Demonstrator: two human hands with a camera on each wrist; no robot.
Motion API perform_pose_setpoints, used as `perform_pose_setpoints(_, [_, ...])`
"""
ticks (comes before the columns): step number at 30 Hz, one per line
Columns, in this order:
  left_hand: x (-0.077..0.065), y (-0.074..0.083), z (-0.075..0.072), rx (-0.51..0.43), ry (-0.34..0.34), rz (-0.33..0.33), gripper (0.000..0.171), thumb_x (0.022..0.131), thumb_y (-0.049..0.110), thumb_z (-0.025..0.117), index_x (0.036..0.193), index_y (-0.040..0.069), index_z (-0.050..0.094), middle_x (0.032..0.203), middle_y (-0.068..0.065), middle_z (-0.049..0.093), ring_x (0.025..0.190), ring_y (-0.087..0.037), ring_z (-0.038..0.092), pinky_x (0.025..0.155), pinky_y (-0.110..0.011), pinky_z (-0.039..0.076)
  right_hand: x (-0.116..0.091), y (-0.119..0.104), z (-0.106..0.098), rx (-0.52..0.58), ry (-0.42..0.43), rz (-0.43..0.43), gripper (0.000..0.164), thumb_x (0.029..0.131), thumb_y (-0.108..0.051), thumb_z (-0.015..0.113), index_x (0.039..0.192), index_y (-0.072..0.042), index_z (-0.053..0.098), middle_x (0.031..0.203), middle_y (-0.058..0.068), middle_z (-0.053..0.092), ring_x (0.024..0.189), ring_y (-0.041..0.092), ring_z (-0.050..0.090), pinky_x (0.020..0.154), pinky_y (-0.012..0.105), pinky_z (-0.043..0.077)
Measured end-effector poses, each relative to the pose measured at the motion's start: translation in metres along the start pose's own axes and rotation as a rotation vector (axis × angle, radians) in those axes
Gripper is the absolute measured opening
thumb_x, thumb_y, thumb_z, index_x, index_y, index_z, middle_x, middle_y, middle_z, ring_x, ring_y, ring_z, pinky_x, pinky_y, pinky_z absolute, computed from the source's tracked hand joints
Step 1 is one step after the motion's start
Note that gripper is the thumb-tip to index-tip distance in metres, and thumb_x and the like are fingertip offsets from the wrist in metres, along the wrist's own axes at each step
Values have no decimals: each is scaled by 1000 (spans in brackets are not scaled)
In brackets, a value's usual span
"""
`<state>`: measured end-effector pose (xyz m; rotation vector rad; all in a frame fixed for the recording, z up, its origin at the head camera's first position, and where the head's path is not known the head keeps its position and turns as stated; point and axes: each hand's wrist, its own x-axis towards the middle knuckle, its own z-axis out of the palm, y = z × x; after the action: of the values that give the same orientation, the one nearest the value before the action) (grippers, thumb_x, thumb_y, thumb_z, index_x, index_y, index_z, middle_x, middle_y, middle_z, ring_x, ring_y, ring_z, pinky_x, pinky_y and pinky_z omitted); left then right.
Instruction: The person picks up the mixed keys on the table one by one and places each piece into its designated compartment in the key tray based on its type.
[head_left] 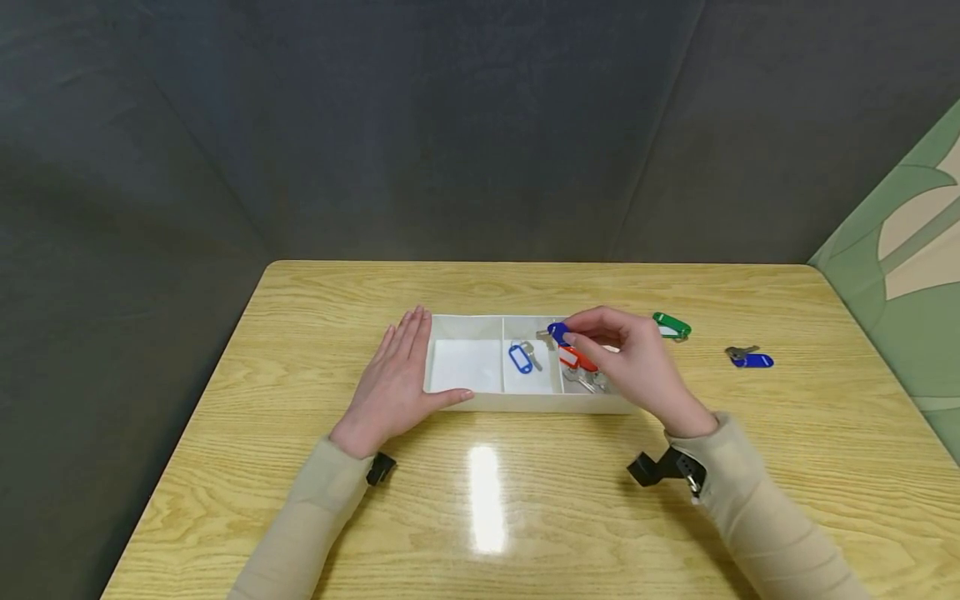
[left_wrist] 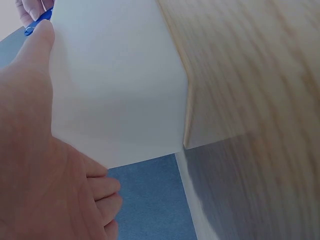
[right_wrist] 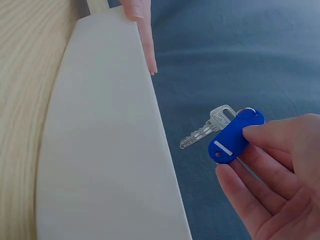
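A white tray (head_left: 540,403) with three compartments lies on the table. My left hand (head_left: 393,387) rests against its left end, fingers straight, thumb along the front rim. Between thumb and fingers, my right hand (head_left: 641,362) pinches a blue key tag (right_wrist: 236,137) above the tray, near the divider between the middle and right compartments. A silver key (right_wrist: 205,131) hangs from the tag's ring, pointing left in the head view. In the middle compartment lies a blue-framed key tag (head_left: 520,359) with a key. Red key tags (head_left: 569,357) and keys are in the right one, partly hidden by my right hand.
To the right of the tray, a green key tag (head_left: 675,325) lies on the wooden table (head_left: 570,500). Farther right is another blue key tag (head_left: 752,361) with a key. Dark fabric (head_left: 450,133) stands behind the table, and a green patterned panel (head_left: 922,275) at the right.
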<state>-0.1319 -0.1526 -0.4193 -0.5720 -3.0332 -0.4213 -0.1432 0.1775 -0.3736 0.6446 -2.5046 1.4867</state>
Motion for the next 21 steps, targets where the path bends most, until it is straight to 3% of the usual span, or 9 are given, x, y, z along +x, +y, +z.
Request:
perform_pose_setpoints(12, [0,0,0,-6,-9,-9,127,81,92,39,162,2,2,169,-14,2,154,-24,-3,123,-35,-3,-2,2,11,13,-51,-11,14,93,-5,75,107,-8,78,105,3,74,82,15,71,71,25,59])
perform_pose_setpoints(21, [1,0,0,-4,-7,-8,127,81,92,38,162,2,1,169,-15,3,154,-23,-3,123,-35,-2,-3,4,18,44,-83,0,15,93,-2,75,106,-6,78,106,5,74,86,18,72,75,23,59])
